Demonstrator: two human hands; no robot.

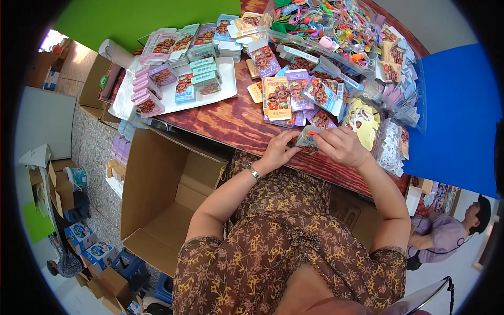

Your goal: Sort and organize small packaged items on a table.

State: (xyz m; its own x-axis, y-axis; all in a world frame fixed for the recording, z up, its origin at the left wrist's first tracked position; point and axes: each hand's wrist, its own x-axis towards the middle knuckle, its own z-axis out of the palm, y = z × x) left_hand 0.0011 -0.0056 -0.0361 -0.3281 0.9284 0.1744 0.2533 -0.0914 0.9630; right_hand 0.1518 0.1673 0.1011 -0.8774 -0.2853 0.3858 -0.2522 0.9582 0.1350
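Observation:
My left hand [280, 148] and my right hand [342, 146] together hold a small flat cardboard box [307, 138] just above the near edge of the brown wooden table [226, 123]. Each hand pinches one end of it. A wristwatch sits on my left wrist. Right behind my hands lie several colourful cartoon-printed cards and small boxes [294, 94] in a loose pile. A white tray [226, 86] at the left holds rows of finished small boxes.
A big open cardboard carton [157, 199] stands on the floor to my left. Clear bags of bright plastic trinkets [336, 26] and stacked packets [391, 144] crowd the table's far right. Another person [446, 231] sits at the lower right. More boxes lie on the floor at left.

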